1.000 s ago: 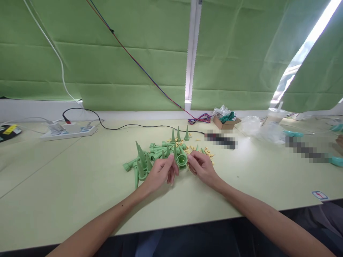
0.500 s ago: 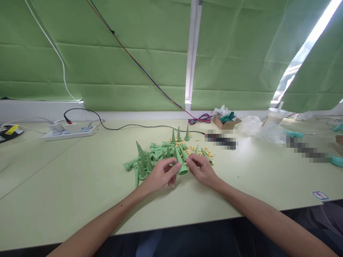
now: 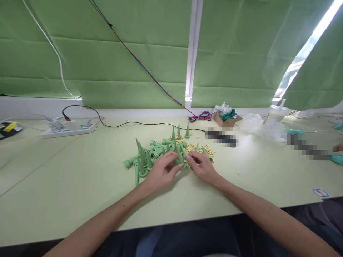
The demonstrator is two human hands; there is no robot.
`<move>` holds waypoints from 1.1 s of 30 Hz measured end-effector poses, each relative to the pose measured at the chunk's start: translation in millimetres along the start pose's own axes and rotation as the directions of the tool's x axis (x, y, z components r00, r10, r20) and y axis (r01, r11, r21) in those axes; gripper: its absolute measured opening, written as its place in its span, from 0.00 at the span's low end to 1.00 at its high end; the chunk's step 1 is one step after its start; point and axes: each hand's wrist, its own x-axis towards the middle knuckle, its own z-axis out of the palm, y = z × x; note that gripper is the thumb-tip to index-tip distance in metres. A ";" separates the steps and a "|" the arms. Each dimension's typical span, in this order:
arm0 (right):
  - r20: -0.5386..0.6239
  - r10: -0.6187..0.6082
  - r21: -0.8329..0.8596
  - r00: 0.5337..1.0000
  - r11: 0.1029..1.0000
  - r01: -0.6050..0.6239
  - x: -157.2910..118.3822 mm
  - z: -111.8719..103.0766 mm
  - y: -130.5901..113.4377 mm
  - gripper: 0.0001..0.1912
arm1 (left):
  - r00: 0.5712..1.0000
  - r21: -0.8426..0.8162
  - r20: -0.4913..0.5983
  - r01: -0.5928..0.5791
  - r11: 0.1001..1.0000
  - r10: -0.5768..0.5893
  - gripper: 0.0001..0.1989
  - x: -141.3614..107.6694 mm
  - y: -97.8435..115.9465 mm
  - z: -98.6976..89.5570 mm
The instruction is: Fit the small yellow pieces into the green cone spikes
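Several green plastic cones (image 3: pixel 142 154) lie and stand in a pile on the pale table (image 3: pixel 88 192). Small yellow pieces (image 3: pixel 207 150) are scattered at the pile's right side. At the near edge of the pile, my left hand (image 3: pixel 165 169) has its thumb and fingers around a green cone (image 3: pixel 180 157) that stands nearly upright. My right hand (image 3: pixel 200 165) is closed in a pinch just right of that cone, its fingertips close to the cone's side. Whatever is between those fingertips is too small to make out.
A power strip (image 3: pixel 70 129) with plugs lies at the left, its black cable running behind the pile. Further right are a small cardboard box (image 3: pixel 227 122), plastic bags and a lidded cup (image 3: pixel 276 115). Part of another person's hand (image 3: pixel 338 147) shows at the right edge.
The cone in my left hand has tipped from leaning, with its open base towards me, to nearly upright. Another person's fingers have come in at the right edge.
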 end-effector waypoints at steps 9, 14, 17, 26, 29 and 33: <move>-0.006 0.021 -0.018 1.000 1.000 -0.021 0.6 -0.4 -0.8 0.21 | 0.981 0.178 0.018 -0.195 0.965 0.195 0.08 -2.6 -4.9 -1.9; -0.017 0.054 0.012 0.998 0.998 -0.054 0.8 -0.5 -0.9 0.20 | 0.979 0.211 -0.026 -0.190 0.959 0.200 0.11 -1.0 -6.1 -1.0; -0.021 0.055 0.028 0.998 0.998 -0.054 0.6 -0.2 -1.1 0.20 | 0.973 0.227 -0.063 -0.201 0.953 0.220 0.11 -0.4 -5.9 -0.6; -0.045 0.068 0.024 0.997 0.997 -0.067 -0.6 0.5 -0.5 0.19 | 0.973 0.212 -0.125 -0.167 0.963 0.196 0.11 -0.1 -2.0 0.6; -0.083 0.085 0.033 0.993 0.996 -0.082 -0.6 0.5 1.4 0.19 | 0.975 0.191 -0.167 -0.114 0.975 0.147 0.08 0.1 -0.2 0.9; -0.117 0.108 0.075 0.987 0.992 -0.099 -0.8 0.5 3.5 0.18 | 0.985 0.130 -0.169 -0.023 0.991 0.046 0.08 1.4 2.9 -0.2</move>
